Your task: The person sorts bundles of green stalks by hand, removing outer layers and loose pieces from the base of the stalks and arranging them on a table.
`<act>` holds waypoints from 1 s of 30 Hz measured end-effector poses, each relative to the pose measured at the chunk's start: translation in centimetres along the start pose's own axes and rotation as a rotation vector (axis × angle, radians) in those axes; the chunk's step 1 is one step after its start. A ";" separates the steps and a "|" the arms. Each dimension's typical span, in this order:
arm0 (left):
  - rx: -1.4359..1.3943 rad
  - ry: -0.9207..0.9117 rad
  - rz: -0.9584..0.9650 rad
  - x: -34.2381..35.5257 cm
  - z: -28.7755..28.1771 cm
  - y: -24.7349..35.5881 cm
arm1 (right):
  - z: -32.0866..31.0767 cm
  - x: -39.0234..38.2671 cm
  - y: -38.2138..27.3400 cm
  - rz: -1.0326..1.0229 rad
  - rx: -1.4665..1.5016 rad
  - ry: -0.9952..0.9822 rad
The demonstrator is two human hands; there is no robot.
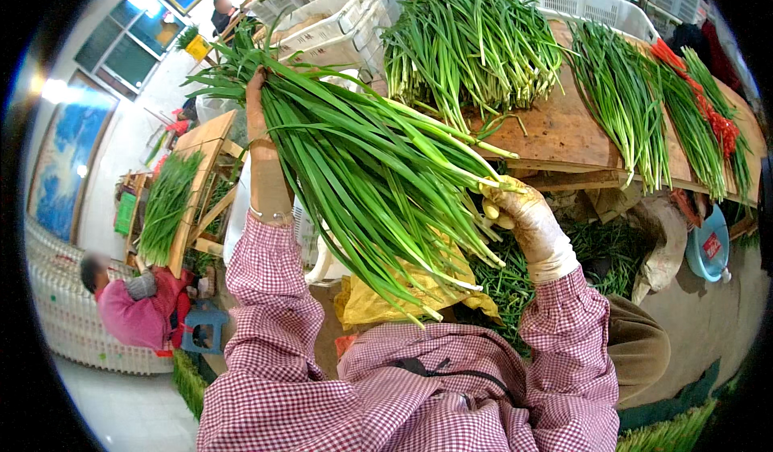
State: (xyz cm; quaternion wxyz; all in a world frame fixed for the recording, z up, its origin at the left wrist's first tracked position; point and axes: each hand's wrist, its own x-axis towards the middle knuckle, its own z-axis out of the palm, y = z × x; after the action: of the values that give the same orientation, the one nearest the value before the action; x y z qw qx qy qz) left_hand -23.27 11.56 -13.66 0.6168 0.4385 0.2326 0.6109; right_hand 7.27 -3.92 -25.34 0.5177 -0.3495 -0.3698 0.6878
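A large bunch of Chinese chives (378,162) hangs in front of me, its green leaves at the upper left and its pale stalk ends at the lower right. My left hand (256,102) is raised and closed round the leafy end; leaves hide part of the fingers. In a stained whitish glove, my right hand (523,220) has its fingers curled together at the pale ends, pinching stalks at the bunch's right edge. Below the bunch lies a yellow plastic sheet (378,295), partly covered by the stalks.
A big chive heap (475,45) and smaller bundles (624,98) lie on the wooden table (531,142), with red netting (708,114) at right. White crates (330,25) stand behind. Loose greens (604,255) lie beneath; a blue basin (708,243) is right. Another person (141,307) sits left.
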 end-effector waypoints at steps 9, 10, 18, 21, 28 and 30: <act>-0.042 -0.054 -0.010 0.3 0.7 0.6 | 0.3 -1.8 -1.0 0.038 -0.063 -0.016; -0.063 -0.072 -0.018 0.4 0.8 0.7 | 0.0 -1.9 -0.8 0.055 -0.087 -0.020; -0.019 -0.201 -0.044 0.0 1.5 0.4 | -0.7 -3.3 -0.1 0.134 -0.165 -0.041; -0.009 -0.233 0.014 0.8 1.0 -0.3 | -0.7 -3.5 -0.2 0.107 -0.271 0.036; 0.052 0.123 0.219 3.9 1.1 0.3 | -9.0 -1.7 7.1 0.002 0.054 0.431; 0.016 -0.048 0.159 4.3 -0.5 1.0 | -5.9 -2.3 6.9 0.041 0.207 0.166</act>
State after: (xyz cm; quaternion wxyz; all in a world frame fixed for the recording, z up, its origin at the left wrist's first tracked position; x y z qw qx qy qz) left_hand -23.62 15.63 -11.99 0.5681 0.4750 0.1873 0.6454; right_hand 9.70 -6.65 -33.99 0.5654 -0.3573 -0.2456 0.7016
